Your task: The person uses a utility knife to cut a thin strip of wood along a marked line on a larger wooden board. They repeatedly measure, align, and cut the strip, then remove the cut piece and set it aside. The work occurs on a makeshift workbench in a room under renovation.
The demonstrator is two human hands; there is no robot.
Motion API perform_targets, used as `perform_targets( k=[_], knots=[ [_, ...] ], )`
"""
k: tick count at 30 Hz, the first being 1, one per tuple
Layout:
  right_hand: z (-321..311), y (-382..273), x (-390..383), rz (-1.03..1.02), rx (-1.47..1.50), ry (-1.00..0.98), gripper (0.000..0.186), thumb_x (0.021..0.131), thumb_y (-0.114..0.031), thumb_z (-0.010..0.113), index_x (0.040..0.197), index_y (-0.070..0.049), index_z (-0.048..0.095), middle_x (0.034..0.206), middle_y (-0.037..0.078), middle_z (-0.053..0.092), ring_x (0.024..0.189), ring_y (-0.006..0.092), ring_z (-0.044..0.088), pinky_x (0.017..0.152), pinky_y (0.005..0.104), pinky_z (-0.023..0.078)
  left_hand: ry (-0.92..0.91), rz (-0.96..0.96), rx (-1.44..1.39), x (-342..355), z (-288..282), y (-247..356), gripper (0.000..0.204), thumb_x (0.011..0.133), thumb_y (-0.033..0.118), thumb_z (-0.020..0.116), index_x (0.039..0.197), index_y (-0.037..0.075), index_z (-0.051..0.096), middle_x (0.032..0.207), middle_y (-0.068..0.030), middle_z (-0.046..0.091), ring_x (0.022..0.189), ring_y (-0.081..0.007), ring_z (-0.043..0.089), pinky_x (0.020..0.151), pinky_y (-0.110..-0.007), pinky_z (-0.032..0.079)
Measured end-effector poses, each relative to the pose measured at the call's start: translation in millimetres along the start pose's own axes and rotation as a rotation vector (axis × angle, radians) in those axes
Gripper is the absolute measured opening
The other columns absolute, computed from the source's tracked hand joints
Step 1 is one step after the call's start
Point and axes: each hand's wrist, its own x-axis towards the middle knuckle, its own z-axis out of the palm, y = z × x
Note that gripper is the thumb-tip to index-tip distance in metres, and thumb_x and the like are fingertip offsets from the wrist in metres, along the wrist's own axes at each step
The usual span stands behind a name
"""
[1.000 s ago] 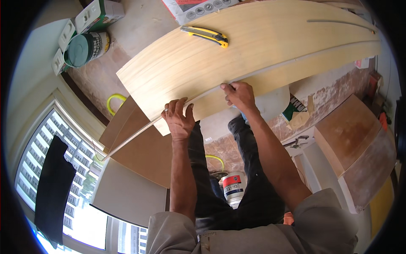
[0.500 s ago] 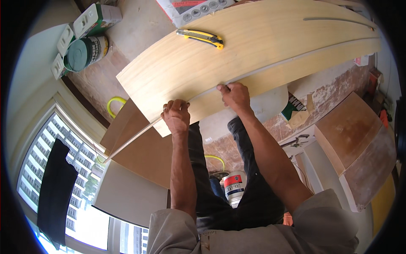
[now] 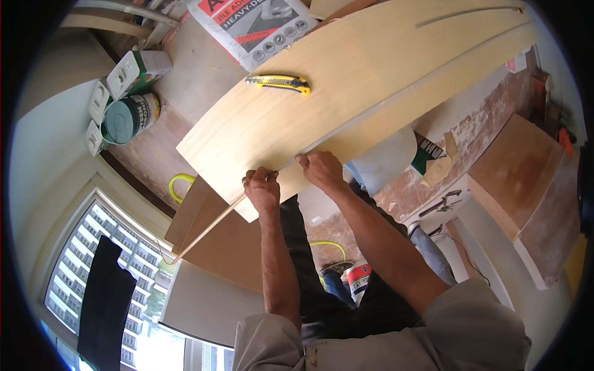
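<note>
Beige strip (image 3: 210, 229) runs from lower left up across the board (image 3: 247, 133). Your left hand (image 3: 262, 189) has fingers pinched on it mid-frame; your right hand (image 3: 322, 168) bunches beside, can't tell if gripping. Yellow knife (image 3: 278, 81), upper centre.

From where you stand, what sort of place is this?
Probably a room under renovation: a yellow utility knife lies on a pale wooden board, with a printed sack and a green-topped bucket beyond it.

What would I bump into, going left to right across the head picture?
Green-lidded bucket → upper yellow loop → left hand → right hand → green packaging → brown panel.
</note>
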Motion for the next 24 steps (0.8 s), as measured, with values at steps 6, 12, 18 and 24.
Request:
perform_targets(
  k=[6,12,18,24],
  knots=[
    [2,-12,13,0.157,0.085,-0.076,0.043,0.099,-0.033,0.059,0.08,0.002,0.074,0.066,0.019,0.07,0.071,0.037,0.073,0.077,0.0465,0.059,-0.11,-0.049,-0.056,7,-8,3,0.015,0.073,0.009,0.084,0.085,0.005,0.075,0.088,-0.0148,0.071,0.09,-0.0331,0.065,0.084,-0.047,0.05],
    [-2,-17,13,0.243,0.219,-0.189,0.043,0.1,-0.031,0.056,0.079,0.002,0.073,0.053,0.013,0.066,0.063,0.0295,0.073,0.076,0.0408,0.06,-0.16,-0.004,-0.062,9,-22,-1,0.021,0.075,0.014,0.082,0.094,0.008,0.077,0.094,-0.0106,0.073,0.099,-0.0317,0.066,0.088,-0.046,0.051],
    [6,-3,15,0.189,0.295,-0.154,0.042,0.1,-0.032,0.056,0.082,0.002,0.073,0.055,0.012,0.067,0.062,0.0273,0.073,0.075,0.0418,0.06,-0.229,0.006,0.064,20,-22,-2,0.009,0.077,0.017,0.079,0.086,0.019,0.076,0.094,-0.0011,0.073,0.101,-0.0273,0.064,0.088,-0.05,0.043],
    [20,-1,9,0.123,0.195,-0.021,0.046,0.101,-0.034,0.057,0.081,0.005,0.072,0.075,0.023,0.072,0.075,0.0371,0.074,0.076,0.0477,0.059,-0.248,-0.029,0.157,22,-18,2,0.009,0.076,0.014,0.078,0.08,0.021,0.074,0.09,0.0025,0.07,0.1,-0.0252,0.063,0.086,-0.051,0.038]
  ],
)
